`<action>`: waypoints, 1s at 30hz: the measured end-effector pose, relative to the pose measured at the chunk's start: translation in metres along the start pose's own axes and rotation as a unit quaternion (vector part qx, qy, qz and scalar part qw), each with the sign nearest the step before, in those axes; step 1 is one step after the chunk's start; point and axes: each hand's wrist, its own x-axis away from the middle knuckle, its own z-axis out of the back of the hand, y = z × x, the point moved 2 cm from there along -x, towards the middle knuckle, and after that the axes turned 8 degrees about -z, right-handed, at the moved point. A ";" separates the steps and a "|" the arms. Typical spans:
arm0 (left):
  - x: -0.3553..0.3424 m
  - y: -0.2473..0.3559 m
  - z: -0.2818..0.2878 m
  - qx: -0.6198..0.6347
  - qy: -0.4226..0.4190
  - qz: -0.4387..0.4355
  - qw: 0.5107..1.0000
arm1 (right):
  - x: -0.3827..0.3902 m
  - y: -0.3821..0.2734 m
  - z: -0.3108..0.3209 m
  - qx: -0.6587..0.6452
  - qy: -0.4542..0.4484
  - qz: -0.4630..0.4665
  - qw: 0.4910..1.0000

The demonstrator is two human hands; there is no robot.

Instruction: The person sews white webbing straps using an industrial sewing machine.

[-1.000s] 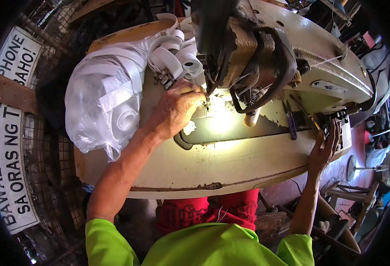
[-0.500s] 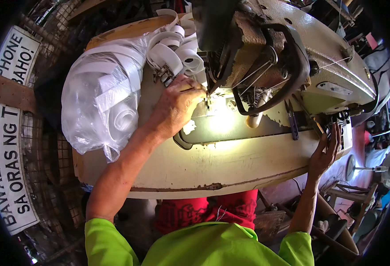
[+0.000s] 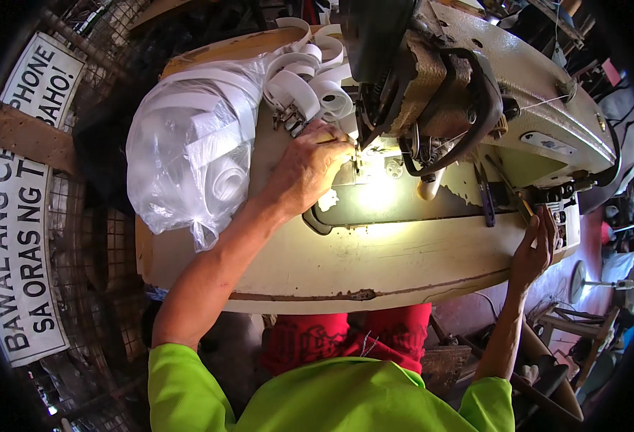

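My left hand (image 3: 311, 162) is closed in a pinch beside the needle and presser foot (image 3: 358, 162) of a beige sewing machine (image 3: 511, 79); what its fingertips hold is hidden. Just behind it sit a small metal attachment (image 3: 288, 119) and loose rolls of white tape (image 3: 299, 83). A clear plastic bag of white tape (image 3: 187, 144) lies left of my forearm. My right hand (image 3: 536, 245), fingers extended, rests at the table's right end against a panel (image 3: 565, 223), by a long yellow-handled tool (image 3: 511, 194). Purple-handled scissors (image 3: 487, 201) lie nearby on the machine bed.
The worn cream tabletop (image 3: 403, 266) curves above my knees. A wire mesh wall (image 3: 101, 273) with white signs and a brown board (image 3: 29, 137) stands at left. A stand fan (image 3: 579, 281) and a wooden frame (image 3: 576, 324) are beyond the table at right.
The whole view has shifted to the right, table and bag included. My hands stay at much the same spots on the machine, with slight finger movement.
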 end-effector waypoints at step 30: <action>0.006 0.006 -0.002 0.008 0.025 0.004 1.000 | -0.131 0.036 0.057 0.074 0.145 0.128 0.978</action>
